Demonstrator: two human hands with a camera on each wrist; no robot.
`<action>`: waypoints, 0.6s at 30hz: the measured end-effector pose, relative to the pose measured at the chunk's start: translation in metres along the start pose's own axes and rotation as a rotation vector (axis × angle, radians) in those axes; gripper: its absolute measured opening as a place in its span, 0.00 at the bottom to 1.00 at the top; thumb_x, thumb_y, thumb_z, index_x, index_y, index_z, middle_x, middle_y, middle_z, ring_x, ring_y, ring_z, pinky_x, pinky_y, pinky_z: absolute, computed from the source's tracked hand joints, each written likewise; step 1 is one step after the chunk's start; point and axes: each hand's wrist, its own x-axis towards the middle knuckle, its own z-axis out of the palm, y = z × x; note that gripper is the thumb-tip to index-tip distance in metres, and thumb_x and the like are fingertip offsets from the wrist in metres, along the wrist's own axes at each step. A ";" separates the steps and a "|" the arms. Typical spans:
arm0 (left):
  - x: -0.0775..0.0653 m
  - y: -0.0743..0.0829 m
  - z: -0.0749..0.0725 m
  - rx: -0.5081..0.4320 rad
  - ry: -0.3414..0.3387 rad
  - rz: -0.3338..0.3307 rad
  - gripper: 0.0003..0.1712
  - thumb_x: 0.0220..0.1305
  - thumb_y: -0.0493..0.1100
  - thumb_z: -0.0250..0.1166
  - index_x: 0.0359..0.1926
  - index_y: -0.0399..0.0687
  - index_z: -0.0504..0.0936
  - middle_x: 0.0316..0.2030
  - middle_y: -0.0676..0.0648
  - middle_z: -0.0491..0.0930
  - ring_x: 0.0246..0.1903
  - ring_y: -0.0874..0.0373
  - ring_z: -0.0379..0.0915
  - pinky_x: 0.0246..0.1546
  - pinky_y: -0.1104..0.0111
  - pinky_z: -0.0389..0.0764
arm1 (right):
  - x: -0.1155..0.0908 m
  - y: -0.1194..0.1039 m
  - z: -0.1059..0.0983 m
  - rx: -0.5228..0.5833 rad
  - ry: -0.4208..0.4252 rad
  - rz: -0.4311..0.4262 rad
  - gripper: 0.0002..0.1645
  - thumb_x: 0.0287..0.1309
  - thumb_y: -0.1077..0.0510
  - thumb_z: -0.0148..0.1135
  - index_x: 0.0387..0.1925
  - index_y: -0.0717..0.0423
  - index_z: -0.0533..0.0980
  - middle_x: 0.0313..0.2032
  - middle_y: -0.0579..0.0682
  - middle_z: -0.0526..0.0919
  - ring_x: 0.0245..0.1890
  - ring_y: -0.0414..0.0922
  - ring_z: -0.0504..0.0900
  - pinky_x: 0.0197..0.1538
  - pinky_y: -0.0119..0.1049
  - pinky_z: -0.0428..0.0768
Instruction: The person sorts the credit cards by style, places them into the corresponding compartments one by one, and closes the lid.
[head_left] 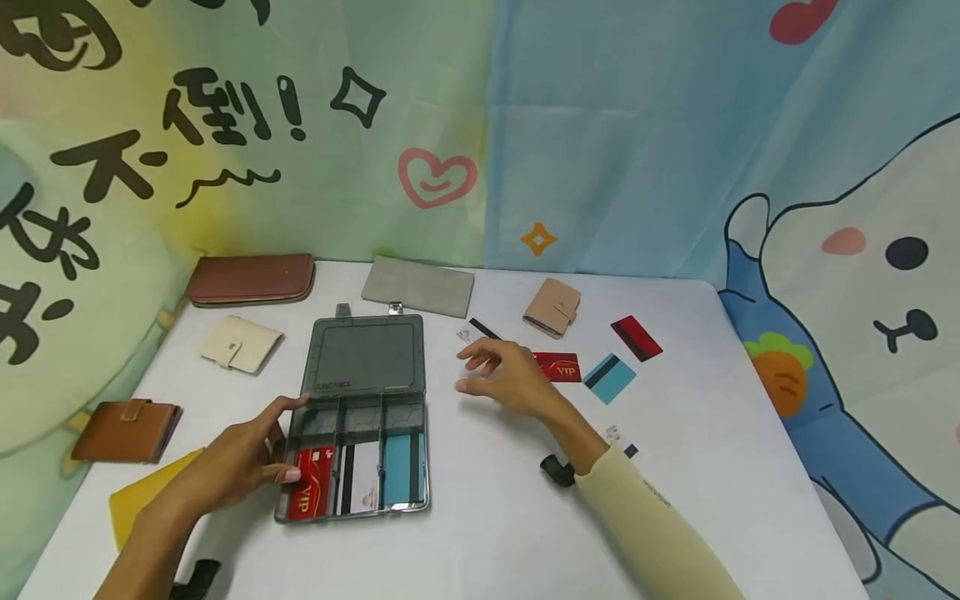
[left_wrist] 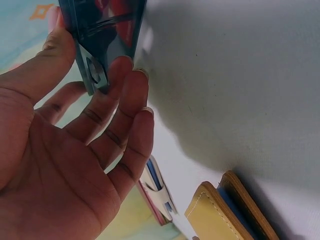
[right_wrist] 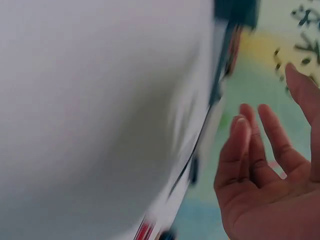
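Note:
A grey translucent storage case (head_left: pixel 365 417) lies with its lid folded back on the white table. Its near compartments hold a red VIP card (head_left: pixel 311 483), a white card with a black stripe (head_left: pixel 360 477) and a blue card (head_left: pixel 397 469); the far ones show no cards. My left hand (head_left: pixel 232 462) grips the case's left side, thumb near the red card; in the left wrist view its fingers meet the case's edge (left_wrist: pixel 100 30). Above the table, right of the case, my right hand (head_left: pixel 510 377) holds nothing, fingers loosely bent, near a partly hidden striped card (head_left: pixel 484 328).
Right of my right hand lie another red VIP card (head_left: pixel 558 367), a blue striped card (head_left: pixel 610 379) and a red striped card (head_left: pixel 636 337). A tan wallet (head_left: pixel 552 307), grey wallet (head_left: pixel 418 286) and brown zip wallet (head_left: pixel 251 279) lie behind. Cream (head_left: pixel 242 343), brown (head_left: pixel 127 431) and yellow (head_left: pixel 135 500) wallets line the left.

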 end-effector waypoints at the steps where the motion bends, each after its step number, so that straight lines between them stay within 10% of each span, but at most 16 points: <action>1: 0.000 -0.001 0.000 0.002 0.003 0.000 0.53 0.51 0.47 0.77 0.73 0.54 0.56 0.32 0.50 0.78 0.25 0.67 0.70 0.28 0.71 0.72 | 0.000 0.008 -0.008 -0.025 0.007 0.018 0.28 0.49 0.46 0.78 0.53 0.47 0.81 0.45 0.49 0.85 0.41 0.47 0.78 0.40 0.39 0.77; 18: 0.000 -0.002 -0.001 -0.008 -0.014 -0.010 0.53 0.51 0.49 0.76 0.73 0.53 0.55 0.33 0.51 0.77 0.26 0.66 0.70 0.27 0.71 0.72 | -0.012 0.067 -0.073 -0.405 0.094 0.292 0.32 0.46 0.51 0.80 0.51 0.54 0.75 0.51 0.57 0.74 0.53 0.55 0.73 0.55 0.53 0.73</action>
